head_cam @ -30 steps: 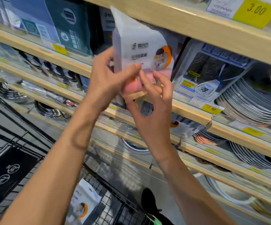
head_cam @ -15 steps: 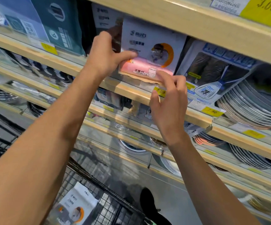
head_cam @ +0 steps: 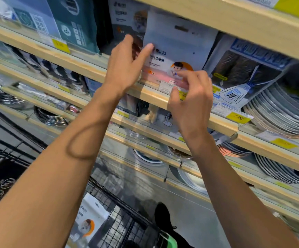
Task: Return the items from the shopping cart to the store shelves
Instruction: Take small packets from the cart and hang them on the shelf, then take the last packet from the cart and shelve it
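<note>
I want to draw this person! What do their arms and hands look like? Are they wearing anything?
Both forearms are bare, with no sleeves showing. The left hand and right hand wear no gloves, rings or watch. The left forearm has a curved oval mark.

This is a shop: wooden shelves (head_cam: 152,94) carry packaged goods with yellow price tags (head_cam: 238,117), and a wire shopping cart (head_cam: 121,224) stands near.

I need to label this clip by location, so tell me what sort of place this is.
Most likely a household-goods aisle in a shop. Wooden shelves carry yellow price tags, packaged goods stand in rows, such as the white packet at the hands, and a wire shopping cart sits below.
</note>
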Demonstrator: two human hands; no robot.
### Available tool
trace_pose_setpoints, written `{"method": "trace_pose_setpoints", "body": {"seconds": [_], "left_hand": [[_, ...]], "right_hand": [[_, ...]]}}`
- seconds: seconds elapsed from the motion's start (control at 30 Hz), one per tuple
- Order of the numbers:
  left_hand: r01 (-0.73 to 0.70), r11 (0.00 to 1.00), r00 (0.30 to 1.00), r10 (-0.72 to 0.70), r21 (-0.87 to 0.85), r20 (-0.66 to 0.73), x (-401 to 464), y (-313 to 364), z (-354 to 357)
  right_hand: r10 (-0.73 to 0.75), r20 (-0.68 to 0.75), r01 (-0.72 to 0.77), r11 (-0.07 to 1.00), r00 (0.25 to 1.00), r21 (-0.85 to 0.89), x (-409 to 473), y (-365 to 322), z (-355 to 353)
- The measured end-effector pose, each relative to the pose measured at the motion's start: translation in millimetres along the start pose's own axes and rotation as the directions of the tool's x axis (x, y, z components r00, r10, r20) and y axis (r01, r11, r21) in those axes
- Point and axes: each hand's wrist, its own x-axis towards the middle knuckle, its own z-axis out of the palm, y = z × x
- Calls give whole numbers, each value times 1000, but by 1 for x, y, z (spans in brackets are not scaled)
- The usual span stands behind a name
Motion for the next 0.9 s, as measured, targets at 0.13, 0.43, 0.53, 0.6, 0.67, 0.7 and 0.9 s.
{"method": "trace_pose_setpoints", "body": {"seconds": [0.13, 0.43, 0.53, 0.6, 0.67, 0.7, 0.9], "left_hand": [[-28, 993, 993, 15, -112, -113, -9, 8, -10], [7, 992, 977, -33, -122, -210, -98, -35, -70], [67, 995, 975, -80, -68, -209, -137, -54, -102], [135, 989, 966, -143, -54, -214, -164, -69, -126], [201, 978, 952, -210, -61, -224, -194, -85, -152], [232, 970, 946, -243, -73, -215, -205, -92, -158], [450, 881, 888, -459, -147, -32, -267, -120, -167]], "right_hand": [[-10, -8, 10, 995, 1000, 103, -6, -12, -6], [-164, 132, 119, 947, 978, 299, -85, -74, 16], [-222, 173, 150, 923, 960, 354, -117, -98, 25], [-239, 201, 147, 910, 950, 387, -140, -114, 32], [-182, 295, 35, 897, 938, 440, -164, -132, 39], [-92, 354, -100, 867, 931, 489, -172, -136, 41], [389, 679, -750, 542, 623, 378, -225, -118, 54]]}}
